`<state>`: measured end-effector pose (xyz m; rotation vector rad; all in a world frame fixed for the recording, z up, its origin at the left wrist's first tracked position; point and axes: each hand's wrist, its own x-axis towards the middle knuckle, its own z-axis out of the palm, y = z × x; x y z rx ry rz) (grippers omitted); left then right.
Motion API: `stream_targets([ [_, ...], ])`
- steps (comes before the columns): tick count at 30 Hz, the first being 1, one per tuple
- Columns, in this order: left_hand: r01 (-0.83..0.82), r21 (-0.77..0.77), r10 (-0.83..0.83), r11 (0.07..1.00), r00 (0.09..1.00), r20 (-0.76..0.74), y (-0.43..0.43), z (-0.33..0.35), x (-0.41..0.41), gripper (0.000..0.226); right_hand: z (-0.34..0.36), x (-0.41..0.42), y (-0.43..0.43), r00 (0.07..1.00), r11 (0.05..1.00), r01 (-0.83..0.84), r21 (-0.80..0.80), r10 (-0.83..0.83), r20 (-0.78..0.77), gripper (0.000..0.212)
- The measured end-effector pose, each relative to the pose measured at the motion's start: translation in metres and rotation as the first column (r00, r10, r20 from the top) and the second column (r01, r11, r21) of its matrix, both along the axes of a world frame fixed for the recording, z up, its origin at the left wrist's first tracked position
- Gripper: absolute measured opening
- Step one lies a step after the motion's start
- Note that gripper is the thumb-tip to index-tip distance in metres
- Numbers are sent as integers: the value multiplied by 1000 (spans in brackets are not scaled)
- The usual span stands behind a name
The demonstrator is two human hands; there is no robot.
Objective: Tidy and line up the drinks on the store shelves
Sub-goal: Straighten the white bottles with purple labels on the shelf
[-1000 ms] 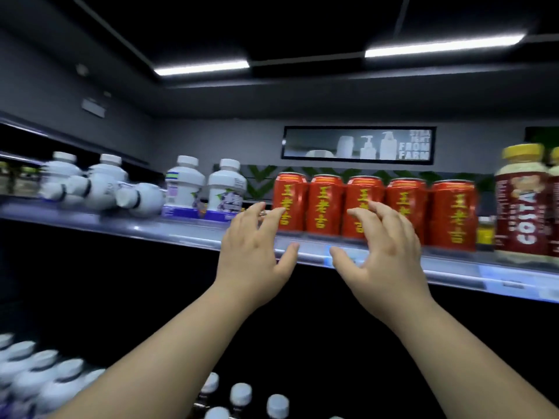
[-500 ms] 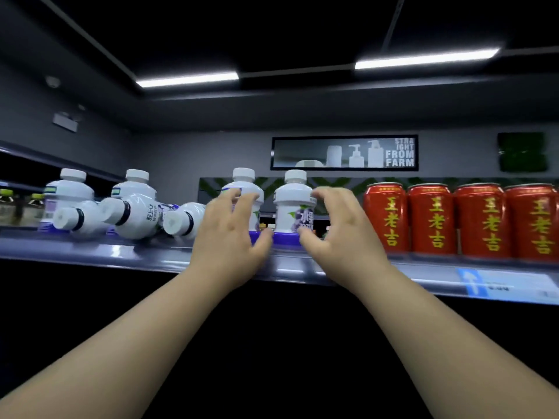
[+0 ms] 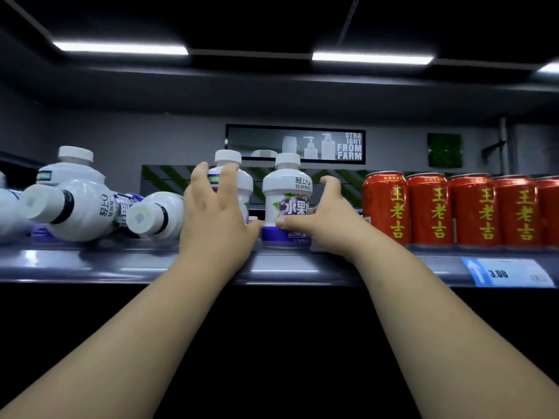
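On the grey metal shelf, an upright white plastic bottle with a purple label is gripped by the right hand; the upright white bottle beside it is clasped by the left hand. Toppled white bottles are seen leftward, red cans rightward

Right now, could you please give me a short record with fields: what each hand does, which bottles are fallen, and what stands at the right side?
Right hand: grips the purple-label bottle, thumb on its front
Left hand: grips the next upright bottle
Fallen bottles: at least two, on their sides left of the left hand, caps toward the camera
Red cans: upright in a row, right of the right hand
Shelf: price tag on its front edge, reading 3.00
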<state>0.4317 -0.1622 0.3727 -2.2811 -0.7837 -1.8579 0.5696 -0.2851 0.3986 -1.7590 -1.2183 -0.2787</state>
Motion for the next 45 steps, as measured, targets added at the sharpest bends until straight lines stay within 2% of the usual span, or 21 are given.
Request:
stream_targets([
  [4,86,-89,-89,992,996,-27,-3,3,-5,100,1,-2,2,999,997,-46,-65,45,-15,137],
  [6,191,-123,-195,974,981,-18,-3,7,-12,108,0,-6,0,1000,998,-24,-66,24,11,129],
  [9,328,-212,-346,921,937,-54,2,14,-21,121,-3,-9,-7,989,993,104,-58,-97,110,111],
  [13,220,-278,-266,935,953,-144,-1,15,-20,132,-8,-12,-9,952,973,224,-50,-208,223,112],
  [15,216,-295,-264,931,955,-135,1,16,-20,130,-9,-13,-8,941,968,249,-38,-232,247,114],
  [19,283,-362,-360,888,918,-165,13,20,-23,119,-11,-13,-9,933,963,269,-31,-253,254,110],
  [21,248,-348,-322,904,931,-173,11,18,-20,123,-11,-14,-10,934,963,269,-19,-256,248,109],
  [23,211,-340,-274,917,951,-147,9,16,-19,118,-12,-14,-10,931,960,280,-3,-270,247,104],
  [26,345,-382,-407,857,909,-94,14,15,-22,107,-13,-14,-12,921,952,307,18,-302,245,97],
  [28,366,-398,-449,841,883,-138,14,14,-23,103,-13,-14,-12,920,950,311,23,-307,245,95],
  [30,275,-386,-374,881,903,-210,8,14,-21,107,-13,-14,-12,919,950,309,33,-308,248,94],
  [32,213,-365,-306,906,926,-221,5,13,-20,106,-13,-15,-11,917,950,312,31,-309,254,98],
  [38,293,-397,-378,870,913,-155,11,13,-21,88,-15,-13,-12,918,953,301,31,-298,261,106],
  [42,210,-367,-306,906,925,-225,3,12,-20,106,-17,-13,-12,928,961,264,83,-277,248,111],
  [45,123,-311,-213,943,937,-277,1,10,-18,107,-18,-13,-11,919,958,276,79,-288,270,117],
])
